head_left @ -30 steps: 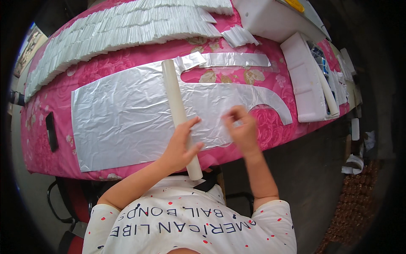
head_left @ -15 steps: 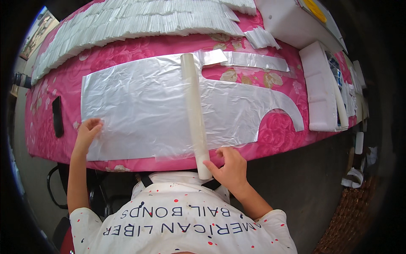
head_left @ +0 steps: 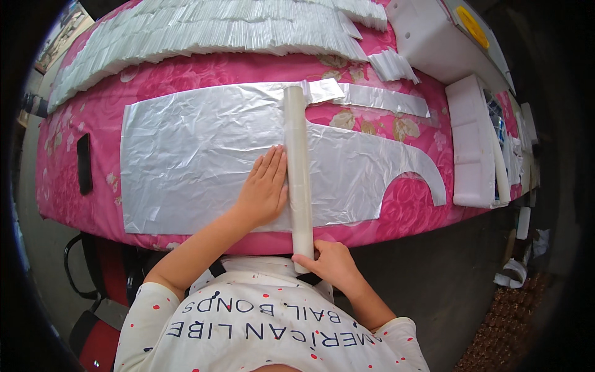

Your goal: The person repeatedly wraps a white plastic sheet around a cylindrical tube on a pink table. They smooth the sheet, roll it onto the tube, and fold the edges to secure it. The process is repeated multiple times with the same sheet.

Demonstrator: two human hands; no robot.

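Note:
A thin whitish plastic apron (head_left: 204, 155) lies spread across the table, its curved neck part and straps toward the right. Across its middle, running from far to near, rests a long pale translucent roll (head_left: 299, 173), whose near end juts past the table edge. My left hand (head_left: 266, 186) lies flat on the apron, fingers together and stretched out, close against the roll's left side. At the roll's near end, my right hand (head_left: 331, 263) grips it with the thumb on its end; the other fingers are partly hidden.
Rows of folded white plastic packets (head_left: 204, 37) cover the far side of the pink flowered tablecloth (head_left: 62, 161). A black phone (head_left: 84, 164) lies at left. White foam boxes (head_left: 468, 142) stand at right. A red and black chair (head_left: 102, 266) is below the table's left edge.
My left hand has moved right from the apron's left end to beside the roll and flattened. The roll sits slightly farther right, with my right hand still at its near end.

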